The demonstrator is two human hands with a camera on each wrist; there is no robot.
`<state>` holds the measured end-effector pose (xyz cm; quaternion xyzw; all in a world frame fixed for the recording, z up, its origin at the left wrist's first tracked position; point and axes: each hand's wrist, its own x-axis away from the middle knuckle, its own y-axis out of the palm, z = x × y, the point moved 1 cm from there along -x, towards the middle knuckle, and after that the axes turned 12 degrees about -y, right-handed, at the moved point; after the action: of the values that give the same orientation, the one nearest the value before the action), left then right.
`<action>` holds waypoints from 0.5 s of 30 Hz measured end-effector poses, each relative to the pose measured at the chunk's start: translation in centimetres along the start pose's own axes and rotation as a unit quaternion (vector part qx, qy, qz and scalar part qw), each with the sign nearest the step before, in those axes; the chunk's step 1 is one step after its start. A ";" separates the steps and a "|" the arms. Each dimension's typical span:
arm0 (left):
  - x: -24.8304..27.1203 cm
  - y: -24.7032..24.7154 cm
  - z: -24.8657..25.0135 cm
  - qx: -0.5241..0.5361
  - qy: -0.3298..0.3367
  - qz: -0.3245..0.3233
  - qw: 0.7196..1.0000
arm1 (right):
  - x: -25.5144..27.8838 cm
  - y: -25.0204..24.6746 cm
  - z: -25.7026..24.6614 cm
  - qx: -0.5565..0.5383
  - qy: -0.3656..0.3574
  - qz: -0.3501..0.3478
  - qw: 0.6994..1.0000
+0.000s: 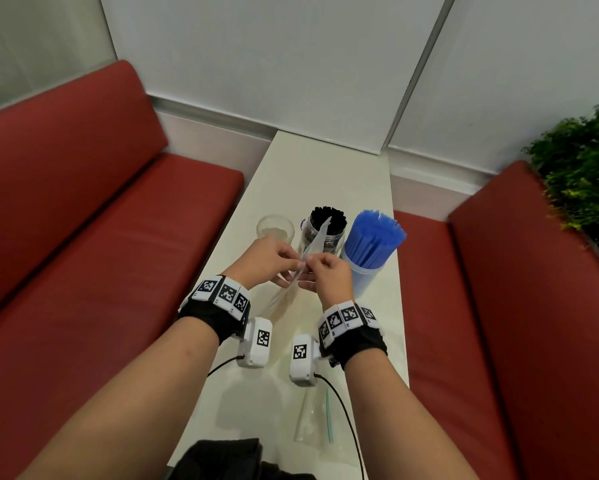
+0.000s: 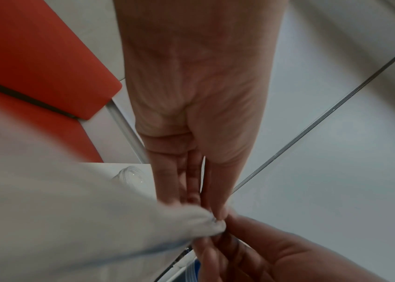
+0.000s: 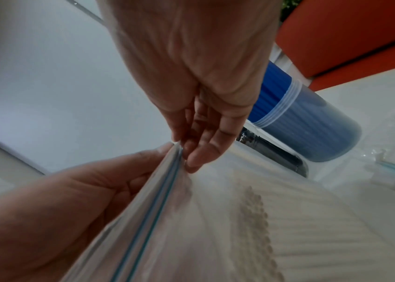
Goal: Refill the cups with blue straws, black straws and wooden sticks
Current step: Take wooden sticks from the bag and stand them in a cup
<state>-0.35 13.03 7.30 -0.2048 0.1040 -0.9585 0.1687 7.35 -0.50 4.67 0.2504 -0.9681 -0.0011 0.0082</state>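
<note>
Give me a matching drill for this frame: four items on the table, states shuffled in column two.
Items:
1. left cup
2. middle cup
3. right cup
4. zip bag

States:
A. full of blue straws
B. pinched at its top by both hands
C. holds no straws or sticks
D. full of black straws

Pairs: 1-C, 2-D, 3-A, 4-B
</note>
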 end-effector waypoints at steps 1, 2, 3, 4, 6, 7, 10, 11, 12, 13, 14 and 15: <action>0.1 0.1 -0.1 -0.001 0.001 0.000 1.000 | 0.1 -0.1 0.0 0.001 0.002 -0.003 1.000; 0.2 0.1 -0.1 -0.001 0.001 -0.002 1.000 | 0.1 -0.1 0.0 0.000 0.005 -0.007 1.000; 0.4 0.1 -0.2 0.000 0.000 -0.004 1.000 | 0.2 -0.1 -0.1 -0.007 0.010 -0.009 1.000; 0.5 0.0 -0.2 0.000 -0.002 -0.007 1.000 | 0.2 -0.1 -0.1 -0.016 0.015 -0.009 1.000; 0.7 0.0 -0.2 -0.003 -0.002 -0.016 1.000 | 0.3 0.0 -0.1 -0.032 0.023 -0.007 0.999; 0.8 0.1 -0.1 -0.008 0.000 -0.019 1.000 | 0.4 0.1 -0.1 -0.033 0.027 -0.005 0.999; 1.1 0.4 0.1 -0.028 -0.001 -0.017 0.999 | 0.4 0.2 -0.1 -0.021 0.025 0.000 0.999; 1.1 0.5 0.2 -0.032 -0.001 -0.012 0.999 | 0.3 0.1 -0.1 -0.019 0.024 0.005 1.000; 1.2 0.5 0.2 -0.035 -0.001 -0.007 0.999 | 0.2 0.0 -0.1 -0.016 0.024 0.007 1.000; 1.3 0.5 0.3 -0.037 -0.001 -0.001 0.999 | 0.2 0.0 0.0 -0.012 0.023 0.007 1.000; 1.4 0.4 0.3 -0.037 -0.001 0.003 0.999 | 0.2 -0.1 0.0 -0.005 0.020 0.002 1.000; 1.4 0.4 0.3 -0.035 0.000 0.007 0.999 | 0.1 -0.1 0.0 0.000 0.015 -0.006 1.000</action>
<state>-1.32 12.09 8.00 -0.2102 0.1393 -0.9530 0.1680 7.30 -0.69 4.68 0.2562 -0.9663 0.0026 0.0231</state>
